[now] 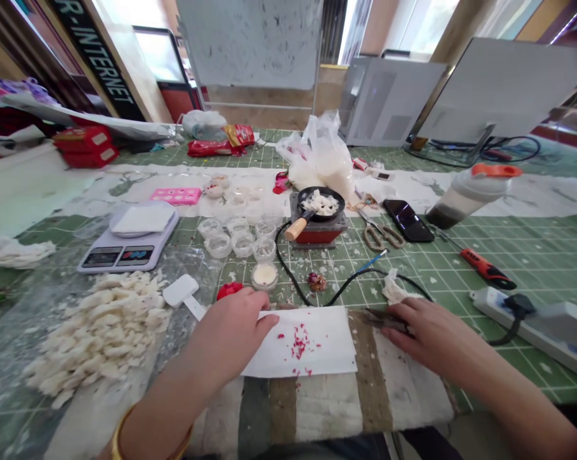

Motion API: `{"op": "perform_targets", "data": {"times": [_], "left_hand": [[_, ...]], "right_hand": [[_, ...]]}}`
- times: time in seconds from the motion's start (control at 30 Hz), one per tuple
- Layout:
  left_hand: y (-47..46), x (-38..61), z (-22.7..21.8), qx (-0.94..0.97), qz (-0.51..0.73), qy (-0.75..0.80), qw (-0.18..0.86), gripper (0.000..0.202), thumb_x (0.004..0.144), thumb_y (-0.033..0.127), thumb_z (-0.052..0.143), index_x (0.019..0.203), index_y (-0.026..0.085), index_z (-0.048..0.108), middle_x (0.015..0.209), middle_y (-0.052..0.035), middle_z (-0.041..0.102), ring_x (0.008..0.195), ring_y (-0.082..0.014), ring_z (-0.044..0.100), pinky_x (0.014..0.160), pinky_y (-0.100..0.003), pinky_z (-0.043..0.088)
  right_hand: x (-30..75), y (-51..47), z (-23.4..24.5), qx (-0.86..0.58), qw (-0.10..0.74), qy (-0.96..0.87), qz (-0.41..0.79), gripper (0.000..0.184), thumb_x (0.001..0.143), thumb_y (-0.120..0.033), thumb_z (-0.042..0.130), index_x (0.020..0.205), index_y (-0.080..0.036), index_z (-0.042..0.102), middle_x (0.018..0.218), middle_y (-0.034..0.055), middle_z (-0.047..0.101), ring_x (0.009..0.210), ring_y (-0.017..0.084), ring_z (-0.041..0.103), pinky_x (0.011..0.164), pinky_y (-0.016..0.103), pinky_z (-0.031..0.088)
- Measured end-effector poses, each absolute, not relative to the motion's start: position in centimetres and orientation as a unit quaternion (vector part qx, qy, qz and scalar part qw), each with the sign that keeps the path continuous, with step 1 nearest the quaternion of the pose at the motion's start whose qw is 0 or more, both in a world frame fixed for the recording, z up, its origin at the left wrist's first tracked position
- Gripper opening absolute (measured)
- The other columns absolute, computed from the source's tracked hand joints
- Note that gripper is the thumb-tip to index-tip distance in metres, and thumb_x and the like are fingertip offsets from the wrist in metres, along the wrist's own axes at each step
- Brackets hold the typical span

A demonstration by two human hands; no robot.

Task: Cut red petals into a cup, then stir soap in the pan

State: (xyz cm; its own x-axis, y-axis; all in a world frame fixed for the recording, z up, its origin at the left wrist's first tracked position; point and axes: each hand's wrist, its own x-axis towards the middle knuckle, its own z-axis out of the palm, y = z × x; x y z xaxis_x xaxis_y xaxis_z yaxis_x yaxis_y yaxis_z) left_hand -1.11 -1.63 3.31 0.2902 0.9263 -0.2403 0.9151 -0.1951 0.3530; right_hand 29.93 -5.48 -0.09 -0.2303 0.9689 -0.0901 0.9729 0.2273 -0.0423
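A folded white paper (333, 332) lies before me, with small red petal bits (300, 344) scattered near its middle. My left hand (240, 326) rests at the paper's upper left corner, thumb stretched out over it and fingers bent down. Just beyond those fingers sit red petals (229, 291) and a small round cup of pale wax (264, 276). To the right of the paper, my right hand (422, 326) has its fingers around a dark metal tool like snips (388, 321), low over the striped cloth (326, 409). Part of that tool is hidden. A dried flower (317, 281) lies beyond the paper.
Wax flakes (110, 326), a white spatula (181, 291) and a scale (130, 236) lie left. Several clear cups (243, 243) stand ahead. A small pan (324, 204) sits on a hotplate (317, 236); its cord crosses the mat. Scissors (381, 236), phone (407, 220), screwdriver (487, 268) and power strip (532, 326) lie right.
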Motion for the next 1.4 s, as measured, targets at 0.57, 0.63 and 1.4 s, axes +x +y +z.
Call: {"op": "perform_targets", "data": {"times": [0.57, 0.63, 1.4], "left_hand": [[-4.1, -4.4, -1.5, 0.493, 0.187, 0.626, 0.574, 0.041, 0.071, 0.037, 0.057, 0.106, 0.017, 0.051, 0.065, 0.0030, 0.056, 0.046, -0.0096, 0.048, 0.037, -0.019, 0.034], [-4.1, -4.4, -1.4, 0.467, 0.200, 0.620, 0.598, 0.041, 0.070, 0.036, 0.058, 0.105, 0.016, 0.051, 0.055, 0.0055, 0.051, 0.041, -0.0085, 0.045, 0.033, -0.017, 0.031], [-2.2, -8.3, 2.3, 0.388, 0.309, 0.584, 0.643, 0.024, 0.069, 0.034, 0.064, 0.064, 0.016, 0.050, 0.035, 0.0031, 0.052, 0.025, -0.0044, 0.038, 0.024, -0.011, 0.024]], "right_hand": [[24.3, -5.0, -1.3, 0.566, -0.216, 0.439, -0.663, 0.051, 0.074, -0.033, 0.060, 0.119, -0.017, 0.043, 0.077, 0.0001, 0.055, 0.056, 0.008, 0.049, 0.040, 0.018, 0.031], [24.3, -4.9, -1.7, 0.579, -0.201, 0.464, -0.640, 0.049, 0.074, -0.034, 0.059, 0.117, -0.016, 0.045, 0.069, -0.0025, 0.051, 0.052, 0.007, 0.044, 0.041, 0.019, 0.028], [17.9, 0.7, 4.5, 0.557, -0.191, 0.731, -0.345, 0.028, 0.073, -0.026, 0.051, 0.096, -0.018, 0.065, 0.067, -0.0001, 0.061, 0.053, 0.009, 0.049, 0.048, 0.021, 0.036]]}}
